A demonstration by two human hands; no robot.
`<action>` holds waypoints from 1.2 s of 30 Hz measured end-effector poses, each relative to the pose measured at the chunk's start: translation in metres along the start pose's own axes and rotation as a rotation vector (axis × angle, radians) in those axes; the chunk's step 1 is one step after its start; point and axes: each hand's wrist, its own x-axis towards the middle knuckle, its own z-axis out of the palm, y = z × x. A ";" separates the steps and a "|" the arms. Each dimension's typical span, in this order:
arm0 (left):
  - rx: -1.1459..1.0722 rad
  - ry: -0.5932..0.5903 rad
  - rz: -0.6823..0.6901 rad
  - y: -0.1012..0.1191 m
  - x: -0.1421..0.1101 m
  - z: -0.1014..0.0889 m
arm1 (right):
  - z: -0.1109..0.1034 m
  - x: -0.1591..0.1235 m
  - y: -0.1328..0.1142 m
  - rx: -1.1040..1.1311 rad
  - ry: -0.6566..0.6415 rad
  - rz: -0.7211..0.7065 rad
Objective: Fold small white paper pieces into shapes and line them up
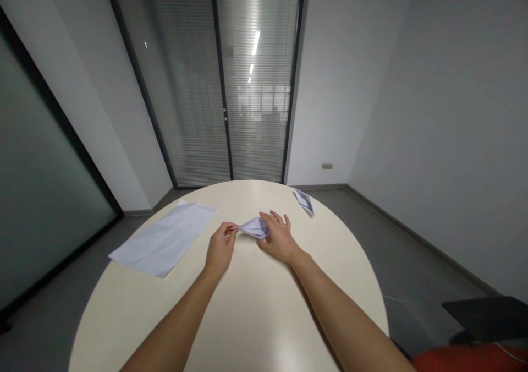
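A small folded piece of white paper (pixel 253 227) lies on the round cream table (pixel 247 306) between my hands. My left hand (pixel 220 248) pinches the paper's left tip with closed fingers. My right hand (pixel 278 239) rests on the paper's right end, fingers stretched out and pressing it down on the table.
A large creased white sheet (pixel 165 238) lies at the table's left. A second folded paper (pixel 304 201) sits near the far right edge. Behind the table are glass sliding doors with blinds (pixel 218 86). At lower right stand a dark object (pixel 490 314) and something red (pixel 470 359).
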 end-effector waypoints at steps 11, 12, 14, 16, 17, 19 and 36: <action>0.220 0.029 0.012 -0.003 -0.001 -0.004 | -0.014 0.005 -0.002 0.038 0.043 -0.001; 0.287 0.035 0.036 -0.001 -0.002 -0.005 | -0.013 0.005 -0.002 0.037 0.035 -0.002; 0.396 0.015 0.129 0.006 -0.004 -0.005 | -0.012 0.005 -0.003 0.039 0.020 -0.011; 0.455 -0.049 0.255 0.014 -0.007 -0.003 | -0.010 0.004 -0.003 0.045 -0.002 -0.019; 0.472 -0.091 0.309 0.018 -0.009 -0.002 | -0.009 0.003 -0.003 0.050 -0.017 -0.028; 0.498 -0.172 0.370 0.022 -0.012 0.002 | -0.007 0.003 -0.003 0.070 -0.053 -0.062; 0.548 -0.330 0.262 0.006 -0.016 0.005 | 0.003 0.002 0.003 0.171 -0.184 -0.243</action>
